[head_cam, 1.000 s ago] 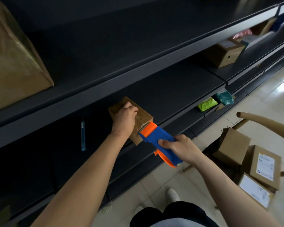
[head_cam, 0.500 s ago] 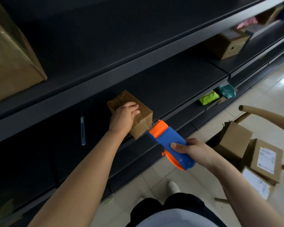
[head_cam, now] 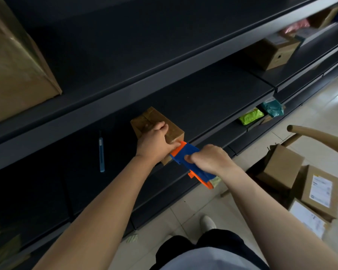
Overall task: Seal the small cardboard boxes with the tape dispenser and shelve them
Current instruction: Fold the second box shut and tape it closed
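We see the small cardboard box at the front edge of the dark shelf, mid-sealing. Left hand presses down on the box top, fingers curled over it and clamped. Right hand is wrapped tight around the blue-and-orange tape dispenser, its orange nose touching the box's near corner. Tape already shines across the top; this strip looks unfinished. Right of the box, on the floor by a wooden chair, more boxes wait, so most work remains. Their white shipping labels are too blurred to read. A utility knife lies left of the box.
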`<action>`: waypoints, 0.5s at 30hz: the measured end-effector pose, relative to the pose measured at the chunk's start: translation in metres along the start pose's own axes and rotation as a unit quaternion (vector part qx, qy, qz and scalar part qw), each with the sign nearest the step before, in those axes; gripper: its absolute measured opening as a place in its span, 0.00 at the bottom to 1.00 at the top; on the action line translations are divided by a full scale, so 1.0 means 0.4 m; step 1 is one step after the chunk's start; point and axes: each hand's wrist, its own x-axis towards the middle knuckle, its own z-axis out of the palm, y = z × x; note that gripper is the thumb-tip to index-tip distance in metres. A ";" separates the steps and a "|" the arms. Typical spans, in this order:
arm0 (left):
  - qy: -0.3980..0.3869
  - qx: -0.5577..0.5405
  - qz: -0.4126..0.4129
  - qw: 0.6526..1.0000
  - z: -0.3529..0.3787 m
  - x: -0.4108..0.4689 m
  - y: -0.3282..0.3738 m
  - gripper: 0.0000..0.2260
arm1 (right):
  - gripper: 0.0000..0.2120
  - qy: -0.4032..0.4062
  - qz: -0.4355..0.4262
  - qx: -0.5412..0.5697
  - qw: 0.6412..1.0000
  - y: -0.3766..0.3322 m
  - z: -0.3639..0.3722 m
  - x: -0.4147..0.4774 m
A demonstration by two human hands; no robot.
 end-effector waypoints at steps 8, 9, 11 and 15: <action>0.049 0.090 0.002 0.995 0.036 -0.016 0.019 0.31 | 0.13 0.020 0.004 -0.102 0.995 0.051 0.055 -0.001; 0.067 0.111 0.007 0.991 0.046 -0.015 0.023 0.30 | 0.15 0.015 0.009 -0.082 0.996 0.068 0.042 0.002; 0.089 0.114 0.008 0.989 0.057 -0.013 0.026 0.29 | 0.19 -0.004 0.016 -0.016 1.000 0.100 0.011 0.011; 0.079 0.107 0.013 0.991 0.071 -0.013 0.007 0.36 | 0.19 -0.043 0.029 0.112 0.992 0.155 -0.031 0.015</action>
